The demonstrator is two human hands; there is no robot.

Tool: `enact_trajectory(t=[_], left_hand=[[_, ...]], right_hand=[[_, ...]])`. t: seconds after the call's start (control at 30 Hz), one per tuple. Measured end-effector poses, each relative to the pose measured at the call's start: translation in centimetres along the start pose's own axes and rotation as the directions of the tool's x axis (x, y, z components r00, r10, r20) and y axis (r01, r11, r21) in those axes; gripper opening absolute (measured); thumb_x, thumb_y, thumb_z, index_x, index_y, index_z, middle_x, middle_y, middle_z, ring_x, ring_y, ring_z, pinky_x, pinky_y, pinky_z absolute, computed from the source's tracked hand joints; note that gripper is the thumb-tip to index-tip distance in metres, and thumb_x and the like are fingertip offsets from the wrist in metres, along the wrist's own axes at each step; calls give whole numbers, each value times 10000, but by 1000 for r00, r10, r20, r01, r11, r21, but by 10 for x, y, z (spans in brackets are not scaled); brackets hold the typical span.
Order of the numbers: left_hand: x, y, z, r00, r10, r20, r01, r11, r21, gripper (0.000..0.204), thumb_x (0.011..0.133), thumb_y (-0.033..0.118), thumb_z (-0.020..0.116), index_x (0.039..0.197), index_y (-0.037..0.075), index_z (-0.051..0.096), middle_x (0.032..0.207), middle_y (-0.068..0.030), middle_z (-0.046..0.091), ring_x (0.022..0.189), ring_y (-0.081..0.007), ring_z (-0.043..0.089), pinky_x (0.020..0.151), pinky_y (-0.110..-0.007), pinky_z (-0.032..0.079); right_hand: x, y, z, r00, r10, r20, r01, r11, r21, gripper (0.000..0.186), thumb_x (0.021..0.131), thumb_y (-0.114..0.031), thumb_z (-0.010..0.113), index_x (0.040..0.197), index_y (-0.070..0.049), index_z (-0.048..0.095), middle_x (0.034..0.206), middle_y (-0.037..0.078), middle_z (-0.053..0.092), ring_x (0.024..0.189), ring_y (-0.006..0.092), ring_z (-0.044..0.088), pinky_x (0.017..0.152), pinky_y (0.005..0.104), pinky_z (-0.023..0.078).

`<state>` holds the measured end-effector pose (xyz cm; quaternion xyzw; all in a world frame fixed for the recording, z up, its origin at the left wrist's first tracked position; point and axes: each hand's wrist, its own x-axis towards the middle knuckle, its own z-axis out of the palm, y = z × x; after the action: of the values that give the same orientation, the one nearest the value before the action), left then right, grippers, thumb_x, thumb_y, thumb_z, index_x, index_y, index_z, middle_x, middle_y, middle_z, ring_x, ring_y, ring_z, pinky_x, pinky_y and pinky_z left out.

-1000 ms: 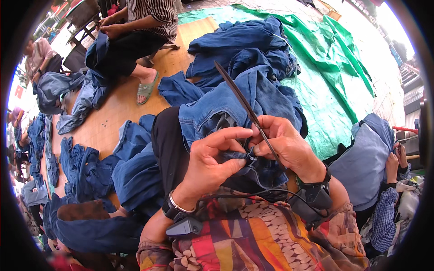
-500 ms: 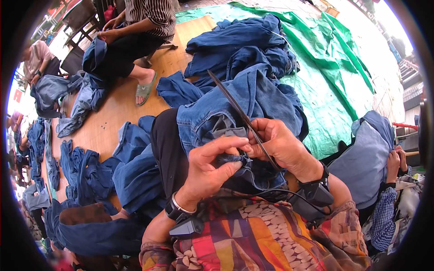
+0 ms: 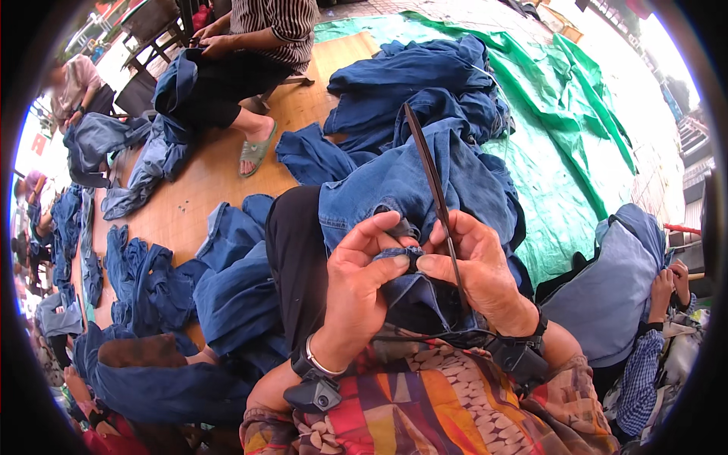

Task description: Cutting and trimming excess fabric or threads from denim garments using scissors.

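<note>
A pair of blue jeans point(image 3: 371, 189) lies over my lap, with grey lining showing near my fingertips. My left hand point(image 3: 360, 277) is closed, pinching a bunched denim edge point(image 3: 400, 252) between thumb and fingers. Close beside it, my right hand point(image 3: 481, 273) is closed around a long, narrow, dark metal blade point(image 3: 426, 155), whose exact kind I cannot make out. The blade points up and away over the jeans, its lower end below my palm. My right thumb and fingertip are at the same denim edge; whether they grip it is hidden.
Beyond my lap is a heap of dark blue jeans point(image 3: 417, 76), beside a green tarp point(image 3: 546, 182). More denim point(image 3: 148, 277) lies left on a wooden board point(image 3: 216, 178). A seated person in a striped top point(image 3: 273, 30) handles denim; another's hands point(image 3: 667, 284) are at right.
The dark blade has swung more upright, its tip moving right. Both hands have turned and drawn together at the denim edge, and the whole view has shifted slightly.
</note>
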<state>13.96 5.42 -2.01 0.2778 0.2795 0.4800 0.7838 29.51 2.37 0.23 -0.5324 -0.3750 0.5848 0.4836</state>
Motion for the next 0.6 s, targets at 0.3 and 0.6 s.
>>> enact_trajectory(t=[0.3,0.6], left_hand=[[1,0,-2,995,-96,-39,95,995,-28,350,762,-93,570,1104,-58,503,922,-120,617,851,-140,603,794,-231,484],[0,-3,1,997,82,-15,-75,962,262,342,768,-56,625,1096,-20,538,900,-49,609,828,-76,570,756,-190,463]], right_hand=[[0,8,5,963,-238,-122,236,971,-33,274,719,-5,719,910,-29,525,813,-5,579,697,20,530,611,173,443],[17,-12,2,844,-512,162,502,646,-575,241,682,49,686,820,-31,504,741,34,599,678,62,557,600,220,456]])
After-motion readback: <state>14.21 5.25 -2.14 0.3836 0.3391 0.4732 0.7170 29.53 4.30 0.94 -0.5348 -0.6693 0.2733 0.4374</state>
